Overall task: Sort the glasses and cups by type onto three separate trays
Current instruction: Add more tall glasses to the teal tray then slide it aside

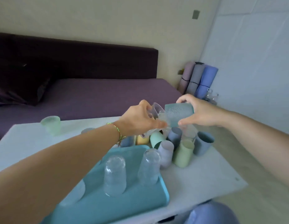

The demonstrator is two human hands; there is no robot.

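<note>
My left hand (140,122) grips a clear glass (156,110) held above the pile of cups. My right hand (200,110) holds a teal dimpled glass (178,114) on its side, next to the clear one. Below them lies a heap of pastel plastic cups (176,146) in blue, green, lilac and yellow on the white table (205,172). A teal tray (124,201) in front carries clear glasses (114,177) standing upside down. A pale green glass (51,125) stands alone at the table's far left.
A purple sofa (92,94) runs behind the table. Rolled mats (198,78) lean in the corner by the wall, with clear glassware (210,96) near them on the floor. A blue-lilac rounded object (210,214) sits at the bottom right edge.
</note>
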